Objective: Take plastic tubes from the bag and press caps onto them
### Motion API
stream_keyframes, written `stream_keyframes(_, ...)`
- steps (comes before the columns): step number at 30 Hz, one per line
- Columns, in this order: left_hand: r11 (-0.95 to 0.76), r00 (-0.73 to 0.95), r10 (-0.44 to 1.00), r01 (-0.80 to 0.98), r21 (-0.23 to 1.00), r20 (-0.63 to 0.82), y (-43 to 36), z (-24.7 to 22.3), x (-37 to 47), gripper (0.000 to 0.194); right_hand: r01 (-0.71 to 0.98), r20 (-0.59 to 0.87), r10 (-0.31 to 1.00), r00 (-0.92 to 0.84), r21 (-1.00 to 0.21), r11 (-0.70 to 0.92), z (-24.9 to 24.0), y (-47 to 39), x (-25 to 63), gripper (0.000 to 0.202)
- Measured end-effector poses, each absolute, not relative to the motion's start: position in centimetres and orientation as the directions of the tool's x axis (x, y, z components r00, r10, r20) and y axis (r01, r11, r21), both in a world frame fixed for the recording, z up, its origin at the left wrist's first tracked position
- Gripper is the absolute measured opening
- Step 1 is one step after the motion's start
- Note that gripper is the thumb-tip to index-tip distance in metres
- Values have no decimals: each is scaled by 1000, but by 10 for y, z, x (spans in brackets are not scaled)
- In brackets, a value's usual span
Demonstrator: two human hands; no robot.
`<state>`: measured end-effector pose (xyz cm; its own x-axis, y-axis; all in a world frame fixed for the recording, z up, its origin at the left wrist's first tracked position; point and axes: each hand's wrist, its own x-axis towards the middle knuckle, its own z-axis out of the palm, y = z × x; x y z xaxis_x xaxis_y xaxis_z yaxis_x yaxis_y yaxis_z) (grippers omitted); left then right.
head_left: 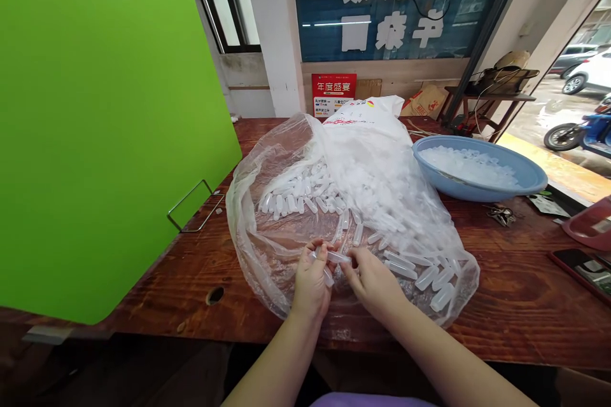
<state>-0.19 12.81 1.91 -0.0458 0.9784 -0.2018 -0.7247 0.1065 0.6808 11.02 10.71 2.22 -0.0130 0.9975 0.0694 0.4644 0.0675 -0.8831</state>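
My left hand [311, 283] is closed round a translucent plastic tube [338, 257], and a second tube [328, 277] pokes out below its fingers. The far end of the first tube is pinched between the thumb and fingers of my right hand [375, 281]. Both hands are over the front part of a large clear plastic bag [260, 257], which lies open on the table. Inside the bag is a heap of similar tubes [305, 194]. More loose tubes [427, 276] lie to the right of my right hand, under the bag's film.
On the right stands a blue basin [477, 189] of small translucent pieces [470, 165]. Keys [501, 215], a phone [582, 272] and a pink object [592, 226] lie nearby. A large green panel [119, 127] with a wire stand [195, 206] takes up the left. A white sack [367, 117] sits behind.
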Motion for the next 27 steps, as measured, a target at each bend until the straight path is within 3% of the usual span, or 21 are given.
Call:
stream_keyframes(2,124,-34,975,-735,667,-218,129,17,-2,41,471,100,995,-16,-877,96,22,109,106,47)
stream_keyframes(6,128,-33,971,-762,635,-235,133,16,-4,39,442,-7,998,-55,-897,18,21,115,99,59)
stream_keyframes(12,120,-64,959,-793,597,-277,139,17,-11,30,669,164,982,-92,-720,183,22,123,89,37)
stream_keyframes(18,79,-112,954,-800,594,-277,139,22,-14,33,663,66,967,-245,-716,217,24,132,80,52)
stream_keyframes(22,50,-179,934,-793,607,-310,143,19,-14,31,814,-4,967,-253,-542,211,40,168,95,43)
stream_keyframes(27,109,-157,925,-762,638,-345,145,12,-11,38,956,25,987,-157,-248,158,43,240,104,25)
